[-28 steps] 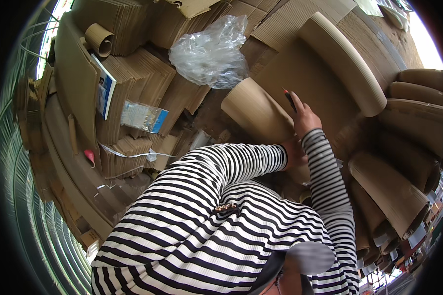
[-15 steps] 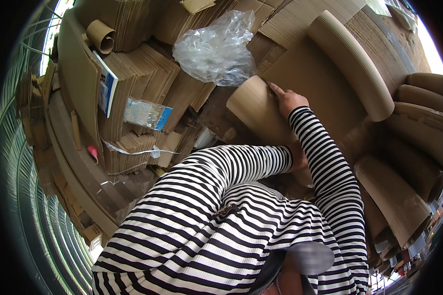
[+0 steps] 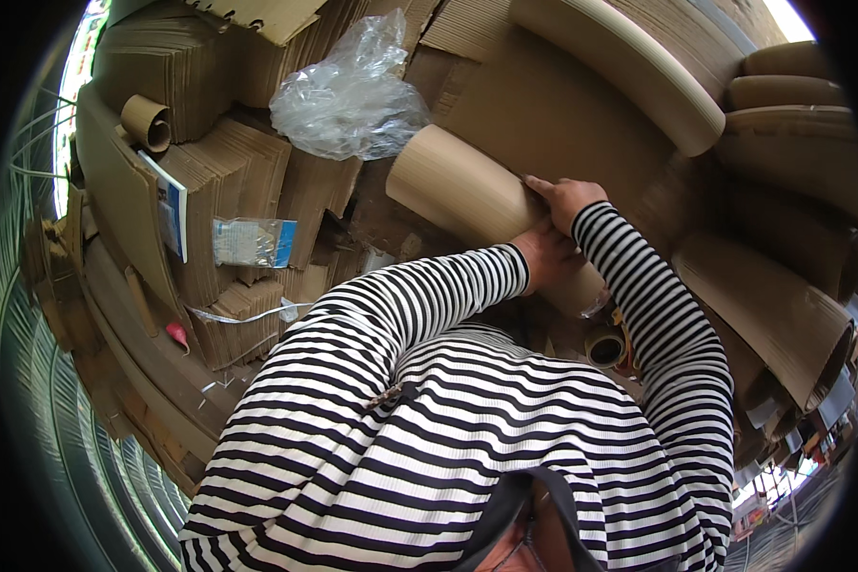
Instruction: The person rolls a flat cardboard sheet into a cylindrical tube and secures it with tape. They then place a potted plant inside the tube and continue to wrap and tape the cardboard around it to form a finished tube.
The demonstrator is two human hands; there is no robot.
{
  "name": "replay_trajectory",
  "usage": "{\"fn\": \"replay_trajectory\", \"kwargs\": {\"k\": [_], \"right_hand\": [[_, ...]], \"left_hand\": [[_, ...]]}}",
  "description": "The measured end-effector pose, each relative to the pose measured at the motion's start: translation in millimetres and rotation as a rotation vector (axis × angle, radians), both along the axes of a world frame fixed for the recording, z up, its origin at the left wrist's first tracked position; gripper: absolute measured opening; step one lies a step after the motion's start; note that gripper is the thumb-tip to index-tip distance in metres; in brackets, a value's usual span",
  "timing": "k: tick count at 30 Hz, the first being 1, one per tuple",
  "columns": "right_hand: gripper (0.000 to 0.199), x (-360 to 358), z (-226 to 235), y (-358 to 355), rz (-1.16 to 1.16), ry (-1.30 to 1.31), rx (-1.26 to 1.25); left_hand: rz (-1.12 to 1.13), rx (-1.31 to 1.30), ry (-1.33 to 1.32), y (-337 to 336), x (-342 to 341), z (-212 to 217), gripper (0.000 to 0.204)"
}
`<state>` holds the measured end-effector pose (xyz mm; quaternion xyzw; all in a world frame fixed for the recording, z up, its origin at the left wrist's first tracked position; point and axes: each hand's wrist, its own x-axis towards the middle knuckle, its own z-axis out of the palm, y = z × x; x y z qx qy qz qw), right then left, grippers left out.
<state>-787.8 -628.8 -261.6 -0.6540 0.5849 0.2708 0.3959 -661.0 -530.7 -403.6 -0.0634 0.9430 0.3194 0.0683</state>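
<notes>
A large brown cardboard sheet [image 3: 543, 105] lies before me, its near side curled into a roll [image 3: 448, 181] and its far side curled up into a second long roll [image 3: 629, 62]. My left hand [image 3: 546, 255] is closed on the near roll, at its right part, with the fingertips partly hidden. Just beyond it, my right hand [image 3: 574, 202] grips the same roll where it meets the flat sheet. The right index finger stretches left along that edge, while the other fingers are curled and partly out of sight. Both hands are close together.
A crumpled clear plastic bag [image 3: 348, 95] lies beyond the near roll. Stacks of folded cardboard [image 3: 248, 162] stand at left, with a plastic packet [image 3: 253, 242] against them. Curved cardboard sheets [image 3: 763, 315] crowd the right side. A tape roll [image 3: 602, 345] sits near my right forearm.
The near curl looks more tightly rolled. My left hand has come up from under my right forearm onto the roll, beside my right hand. The whole view has shifted a little.
</notes>
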Motion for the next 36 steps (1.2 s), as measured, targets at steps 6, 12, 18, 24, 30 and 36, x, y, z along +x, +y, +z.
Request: {"fn": "replay_trajectory", "kwargs": {"k": [6, 12, 18, 24, 30, 36], "right_hand": [[0.052, -28, -10, 27, -0.010, -0.018, -0.066], [0.058, -73, 12, 82, 0.007, 0.079, 0.024], [0.072, -111, 5, 144, -0.173, 0.153, 0.173], [0.058, -145, -7, 219, -0.129, 0.107, -0.030], [0.061, -146, 21, 233, -0.279, 0.332, -0.292], [0.054, -108, -83, 178, -0.810, 0.063, -0.379]], "left_hand": [[-0.188, -0.197, -0.226, -28, -2, 75, 0.095], [-0.079, -0.060, -0.132, -43, 10, 107, 0.095], [-0.085, -0.094, -0.072, -40, 11, 103, 0.115], [-0.080, -0.127, -0.066, -36, 10, 96, 0.114], [-0.080, -0.148, -0.054, -37, 11, 99, 0.111], [-0.108, -0.122, -0.087, -38, 11, 99, 0.114]]}}
